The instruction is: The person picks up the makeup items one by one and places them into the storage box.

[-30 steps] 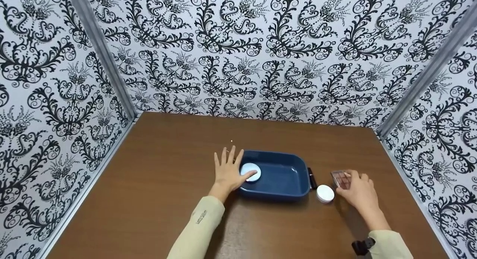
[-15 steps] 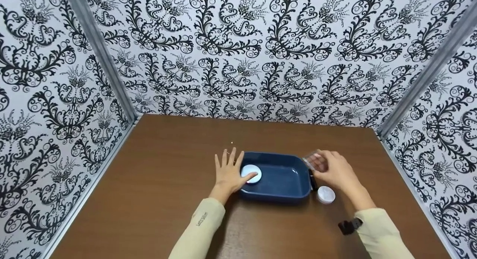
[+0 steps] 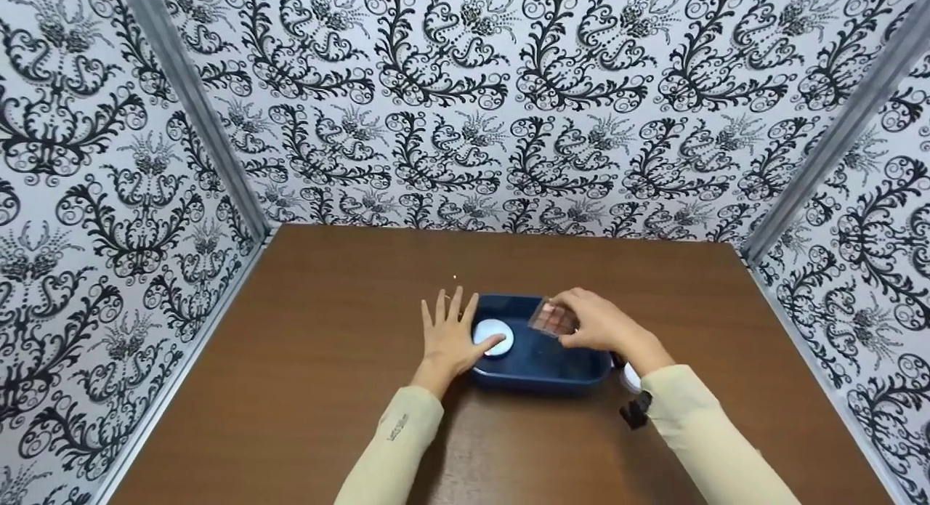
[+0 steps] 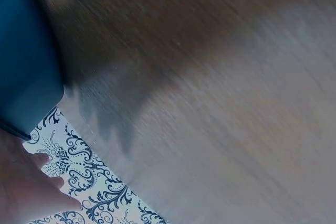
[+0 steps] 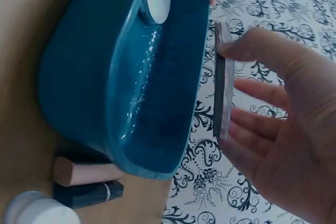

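My right hand [image 3: 599, 322] pinches a small flat eyeshadow palette [image 3: 548, 320] with brownish-pink squares under a clear lid. It holds the palette above the right half of a deep blue tray [image 3: 538, 383]. In the right wrist view the palette [image 5: 223, 85] appears edge-on, between thumb and fingers, apart from the tray wall. My left hand [image 3: 445, 345] lies at the tray's left end with fingers spread, its thumb over the rim. A round container with a white lid [image 3: 491, 334] sits inside the tray, partly behind that thumb. The left wrist view catches only part of the hand [image 4: 26, 187].
Another round white container [image 3: 631, 376] stands just right of the tray, partly hidden by my right sleeve. Beside the tray's end lie a beige-pink cylinder [image 5: 89, 173] and a black tube [image 5: 86, 194]. Patterned walls enclose the brown table [image 3: 327, 330].
My right hand has lifted the palette from the table right of the tray and carried it left, over the tray. The left hand has stayed almost still.
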Available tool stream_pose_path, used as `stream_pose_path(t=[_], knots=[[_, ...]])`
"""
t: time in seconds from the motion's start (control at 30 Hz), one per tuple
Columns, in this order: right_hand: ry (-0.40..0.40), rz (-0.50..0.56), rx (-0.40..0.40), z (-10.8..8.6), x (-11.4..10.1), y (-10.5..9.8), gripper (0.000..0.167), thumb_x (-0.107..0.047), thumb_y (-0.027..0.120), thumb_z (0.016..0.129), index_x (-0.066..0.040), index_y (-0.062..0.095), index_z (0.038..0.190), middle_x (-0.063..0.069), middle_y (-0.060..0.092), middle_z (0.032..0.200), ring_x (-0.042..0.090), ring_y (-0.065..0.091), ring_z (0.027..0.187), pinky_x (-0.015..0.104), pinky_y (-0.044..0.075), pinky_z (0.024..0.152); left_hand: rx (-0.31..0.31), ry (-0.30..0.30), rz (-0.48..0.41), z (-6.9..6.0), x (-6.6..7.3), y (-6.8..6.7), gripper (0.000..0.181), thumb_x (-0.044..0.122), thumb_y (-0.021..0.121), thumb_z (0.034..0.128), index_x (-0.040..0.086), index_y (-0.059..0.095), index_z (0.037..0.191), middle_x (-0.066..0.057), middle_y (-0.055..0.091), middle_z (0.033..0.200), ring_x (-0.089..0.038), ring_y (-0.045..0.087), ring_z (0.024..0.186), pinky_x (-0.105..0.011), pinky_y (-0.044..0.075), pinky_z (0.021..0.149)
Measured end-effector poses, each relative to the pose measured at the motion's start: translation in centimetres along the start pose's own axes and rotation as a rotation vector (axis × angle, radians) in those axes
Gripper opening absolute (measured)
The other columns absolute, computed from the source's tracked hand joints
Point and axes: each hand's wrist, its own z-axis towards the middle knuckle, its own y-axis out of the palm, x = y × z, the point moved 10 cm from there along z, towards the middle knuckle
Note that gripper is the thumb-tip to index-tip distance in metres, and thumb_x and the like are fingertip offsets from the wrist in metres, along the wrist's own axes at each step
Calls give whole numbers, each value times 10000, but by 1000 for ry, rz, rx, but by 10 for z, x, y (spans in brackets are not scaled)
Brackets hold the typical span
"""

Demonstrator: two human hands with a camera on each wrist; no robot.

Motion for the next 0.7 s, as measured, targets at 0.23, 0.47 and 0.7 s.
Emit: stream_pose_path(t=[0.23,0.47,0.7], knots=[[-63,-76,-98,21,-12,23,525,-200,789,683,-46,650,1166,132,646,1152,312,604,1036,491,506,930,7,-6,9,-3,-3,3,1005,886,357,811,271,242,1597,-66,201,1678,-350,115,1561,-640,65,1223],[-57,-123,-177,32,-10,44,478,-156,789,694,-56,685,1150,125,651,1159,302,601,1016,486,513,908,9,-9,1,-4,-4,-1,1003,877,371,814,261,248,1596,-79,211,1674,-354,122,1559,-636,74,1225],[-47,-163,-267,37,-3,65,463,-90,799,743,-40,684,1188,155,637,1255,350,608,1154,498,499,998,2,2,8,-3,1,-4,1008,886,352,813,268,231,1600,-77,202,1677,-351,119,1560,-633,90,1226]])
